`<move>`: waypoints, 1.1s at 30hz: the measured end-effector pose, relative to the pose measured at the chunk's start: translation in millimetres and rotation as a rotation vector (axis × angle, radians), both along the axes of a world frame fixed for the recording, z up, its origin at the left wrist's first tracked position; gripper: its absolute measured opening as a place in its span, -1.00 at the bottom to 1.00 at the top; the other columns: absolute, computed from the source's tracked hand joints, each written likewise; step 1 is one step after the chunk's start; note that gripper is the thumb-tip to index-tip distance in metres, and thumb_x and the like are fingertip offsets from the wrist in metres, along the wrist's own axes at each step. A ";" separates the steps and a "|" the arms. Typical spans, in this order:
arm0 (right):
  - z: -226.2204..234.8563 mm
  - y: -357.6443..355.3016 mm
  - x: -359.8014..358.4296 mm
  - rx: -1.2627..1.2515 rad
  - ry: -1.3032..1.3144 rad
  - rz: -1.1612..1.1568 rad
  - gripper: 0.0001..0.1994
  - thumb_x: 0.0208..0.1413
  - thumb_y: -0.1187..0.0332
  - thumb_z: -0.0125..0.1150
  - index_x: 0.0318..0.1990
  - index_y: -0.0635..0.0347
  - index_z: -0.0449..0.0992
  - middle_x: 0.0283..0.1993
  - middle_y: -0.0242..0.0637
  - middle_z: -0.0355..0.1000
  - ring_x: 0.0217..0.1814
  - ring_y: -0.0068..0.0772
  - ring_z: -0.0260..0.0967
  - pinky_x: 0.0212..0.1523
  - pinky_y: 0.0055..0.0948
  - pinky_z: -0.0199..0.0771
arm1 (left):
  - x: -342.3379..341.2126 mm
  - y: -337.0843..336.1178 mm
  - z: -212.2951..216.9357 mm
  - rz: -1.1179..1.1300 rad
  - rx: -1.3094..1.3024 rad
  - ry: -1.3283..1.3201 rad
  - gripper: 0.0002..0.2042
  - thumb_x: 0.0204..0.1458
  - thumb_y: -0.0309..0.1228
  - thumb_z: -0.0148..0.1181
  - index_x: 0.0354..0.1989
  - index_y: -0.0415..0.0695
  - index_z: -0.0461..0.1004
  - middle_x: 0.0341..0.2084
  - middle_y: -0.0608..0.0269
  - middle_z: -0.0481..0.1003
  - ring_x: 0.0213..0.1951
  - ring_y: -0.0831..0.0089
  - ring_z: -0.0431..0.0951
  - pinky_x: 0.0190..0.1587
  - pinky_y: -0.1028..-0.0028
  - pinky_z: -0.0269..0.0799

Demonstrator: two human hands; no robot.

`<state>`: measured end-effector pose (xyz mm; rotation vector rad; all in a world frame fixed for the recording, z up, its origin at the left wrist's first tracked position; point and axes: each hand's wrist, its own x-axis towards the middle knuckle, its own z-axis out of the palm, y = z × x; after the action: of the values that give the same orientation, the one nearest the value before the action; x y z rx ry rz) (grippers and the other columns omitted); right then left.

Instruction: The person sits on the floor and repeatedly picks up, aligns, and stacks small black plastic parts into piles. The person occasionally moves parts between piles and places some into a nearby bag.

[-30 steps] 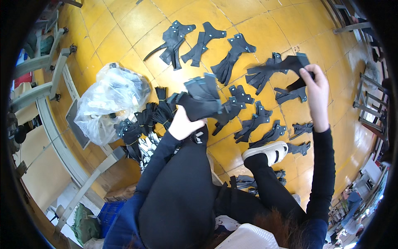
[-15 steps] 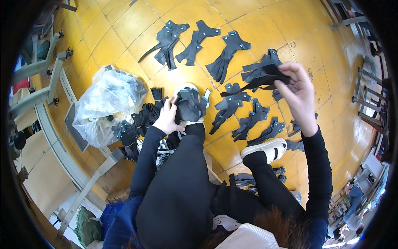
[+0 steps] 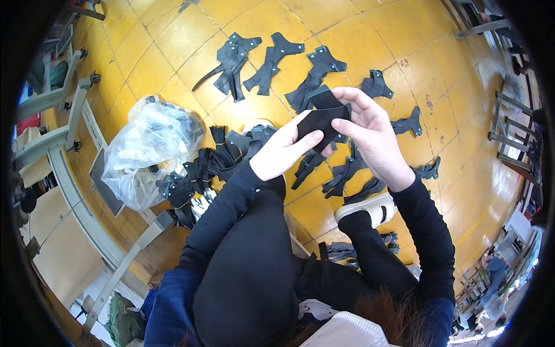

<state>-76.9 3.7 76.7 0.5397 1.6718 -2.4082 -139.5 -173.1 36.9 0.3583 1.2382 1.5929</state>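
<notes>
Both hands meet over the floor around a small stack of flat black cut pieces (image 3: 319,122), perhaps leather or fabric. My left hand (image 3: 276,151) pinches its near-left edge with the thumb on top. On the right side, my right hand (image 3: 374,132) grips it between thumb and bent fingers. Beneath and beyond lie several piles of similar dark forked pieces, among them one pile (image 3: 230,65) at the far left and one (image 3: 327,62) farther right. Other dark pieces (image 3: 236,139) lie by my left shoe, partly hidden by my left hand and arm.
A clear plastic bag (image 3: 151,147) stands left on the yellow tiled floor (image 3: 370,34), beside bundled black strips (image 3: 199,168). Grey metal frames (image 3: 63,173) line the left side. My white shoe (image 3: 378,209) sits near the right-hand piles. A rack (image 3: 514,133) stands far right.
My left hand has left the dark pieces by my left shoe and moved right. My right hand has come inward and lower, and both hands now hold the black pieces together.
</notes>
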 end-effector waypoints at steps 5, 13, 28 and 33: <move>-8.3 -0.5 2.6 0.174 0.040 -0.013 -0.59 0.04 0.62 0.07 0.11 0.35 0.31 0.08 -0.23 0.32 0.10 -0.49 0.28 0.09 -0.53 0.32 | 7.4 0.3 -17.7 0.017 0.007 -0.171 -0.70 0.27 -0.21 -0.12 -0.02 -0.17 0.32 -0.38 0.40 0.38 -0.34 0.67 0.36 -0.22 0.63 0.28; -7.8 12.6 8.3 0.288 -0.082 -0.092 -0.58 0.07 0.60 0.10 0.13 0.32 0.32 0.05 -0.23 0.38 0.08 -0.52 0.32 0.12 -0.56 0.28 | 2.0 -12.6 -35.1 -0.035 -0.024 -0.084 -0.74 0.26 -0.27 -0.10 -0.17 -0.22 0.41 -0.34 0.29 0.47 -0.36 0.61 0.45 -0.28 0.59 0.38; 3.0 81.2 236.2 0.364 -0.735 -0.331 -0.71 0.15 0.46 0.02 0.03 0.26 0.39 -0.08 -0.36 0.42 -0.15 -0.59 0.35 -0.10 -0.62 0.32 | -128.5 -0.9 -136.0 0.175 -0.281 0.158 -0.76 0.16 -0.49 0.00 -0.01 -0.25 0.36 -0.29 0.26 0.48 -0.33 0.54 0.49 -0.21 0.55 0.44; 5.4 52.0 268.0 0.124 -0.708 -0.381 -0.75 0.20 0.46 0.01 0.02 0.26 0.39 -0.07 -0.31 0.42 -0.16 -0.57 0.38 -0.09 -0.58 0.35 | -157.8 5.2 -232.8 0.196 -0.559 0.588 -0.58 -0.05 -0.57 0.17 0.06 -0.29 0.39 -0.12 0.04 0.51 -0.14 0.37 0.55 -0.06 0.48 0.46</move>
<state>191.1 55.8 82.0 1.6249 1.4751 -1.9399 -297.3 -167.9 -195.9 0.3602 2.1580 1.2547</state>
